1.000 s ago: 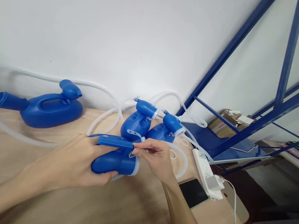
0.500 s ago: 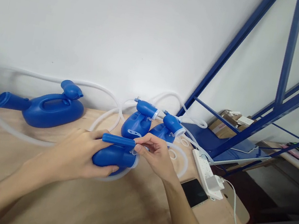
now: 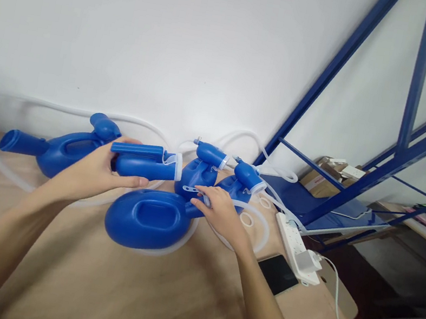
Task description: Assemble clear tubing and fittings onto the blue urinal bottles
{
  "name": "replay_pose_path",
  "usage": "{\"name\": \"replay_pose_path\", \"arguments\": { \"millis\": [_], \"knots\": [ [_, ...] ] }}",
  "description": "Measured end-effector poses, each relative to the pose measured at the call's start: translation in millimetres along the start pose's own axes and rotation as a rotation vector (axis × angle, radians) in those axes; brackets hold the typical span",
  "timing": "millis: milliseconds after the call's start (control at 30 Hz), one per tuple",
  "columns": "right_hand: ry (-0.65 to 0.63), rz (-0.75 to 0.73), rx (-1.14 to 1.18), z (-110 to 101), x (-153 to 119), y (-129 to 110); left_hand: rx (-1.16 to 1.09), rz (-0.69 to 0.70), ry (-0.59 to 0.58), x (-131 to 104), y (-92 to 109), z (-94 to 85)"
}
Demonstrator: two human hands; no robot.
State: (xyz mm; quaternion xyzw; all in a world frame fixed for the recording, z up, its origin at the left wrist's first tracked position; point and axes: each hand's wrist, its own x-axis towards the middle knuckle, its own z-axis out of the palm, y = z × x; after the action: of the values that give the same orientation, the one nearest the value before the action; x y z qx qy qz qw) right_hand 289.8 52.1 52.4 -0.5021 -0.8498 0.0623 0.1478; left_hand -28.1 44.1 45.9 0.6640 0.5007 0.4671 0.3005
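My left hand (image 3: pixel 113 166) grips a blue cylindrical urinal head (image 3: pixel 148 167), with a blue bar along its top and a white ring at its right end. It is held above a blue urinal bottle (image 3: pixel 116 214) lying on the table, apart from it. My right hand (image 3: pixel 222 213) is closed around that bottle's neck (image 3: pixel 192 211), which points right; the fingers partly hide it. A pale perforated strap (image 3: pixel 190 188) shows beside the right fingertips. Behind stand two more blue bottles, topped with a left head (image 3: pixel 210 154) and a right head (image 3: pixel 249 176).
Another blue bottle (image 3: pixel 52 158) lies at left, beside clear hoses (image 3: pixel 137 124) along the wall. On the right are a white ring (image 3: pixel 246 219), a power strip (image 3: pixel 292 239), a phone (image 3: pixel 278 274), and a blue metal frame (image 3: pixel 325 86) past the wooden table (image 3: pixel 122 297).
My left hand has moved up and left with the urinal head, uncovering the bottle below. My right hand has gone from the head's end down to the bottle's neck.
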Motion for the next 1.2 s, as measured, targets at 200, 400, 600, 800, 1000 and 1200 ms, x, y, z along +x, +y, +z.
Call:
{"name": "replay_pose_path", "arguments": {
  "millis": [200, 400, 600, 800, 1000, 1200],
  "knots": [
    [0.083, -0.014, -0.045, -4.0, 0.5, -2.8, -0.118, -0.014, 0.076, 3.0, -2.1, 46.0],
    [-0.074, -0.106, -0.066, -15.5, -4.7, -0.3, -0.104, 0.066, 0.031, 1.9, -22.6, 83.4],
    [-0.125, -0.178, 0.015, -10.8, -0.3, 2.3, -0.030, 0.083, 0.031, 2.4, -31.2, 91.6],
    [-0.108, -0.140, 0.015, -6.5, 2.0, 0.4, 0.001, 0.099, 0.032, 2.6, -28.1, 91.0],
    [-0.081, -0.118, -0.009, -1.5, 3.7, 1.4, 0.009, 0.116, 0.034, 3.5, -28.5, 90.8],
    [-0.049, -0.266, -0.088, -0.3, -0.7, 0.6, 0.008, 0.081, 0.027, 3.5, -27.3, 91.1]
  ]
}}
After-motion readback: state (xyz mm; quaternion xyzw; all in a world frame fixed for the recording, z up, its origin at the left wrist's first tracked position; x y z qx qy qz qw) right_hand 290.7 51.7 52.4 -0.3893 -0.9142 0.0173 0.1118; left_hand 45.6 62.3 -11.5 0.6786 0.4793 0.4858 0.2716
